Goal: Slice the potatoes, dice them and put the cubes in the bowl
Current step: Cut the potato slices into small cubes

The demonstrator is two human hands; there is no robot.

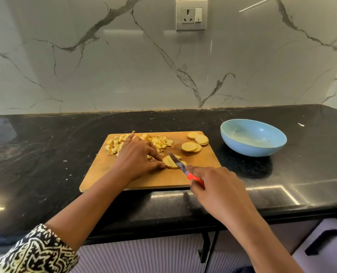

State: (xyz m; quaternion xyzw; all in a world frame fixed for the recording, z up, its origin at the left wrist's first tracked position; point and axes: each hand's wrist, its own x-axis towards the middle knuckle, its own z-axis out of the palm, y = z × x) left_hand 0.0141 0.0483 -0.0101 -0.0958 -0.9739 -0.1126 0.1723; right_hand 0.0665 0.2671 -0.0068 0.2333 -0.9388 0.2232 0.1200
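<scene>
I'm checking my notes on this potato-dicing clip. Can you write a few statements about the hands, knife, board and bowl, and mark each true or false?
1. The right hand holds a red-handled knife. True.
2. The bowl is full of cubes. False: no cubes are in it; they lie piled on the board.
3. The left hand steadies the slice being cut. True.
4. The uncut rounds sit on the counter beside the board. False: they sit on the board's far right corner.
5. The bowl stands to the right of the board. True.
</scene>
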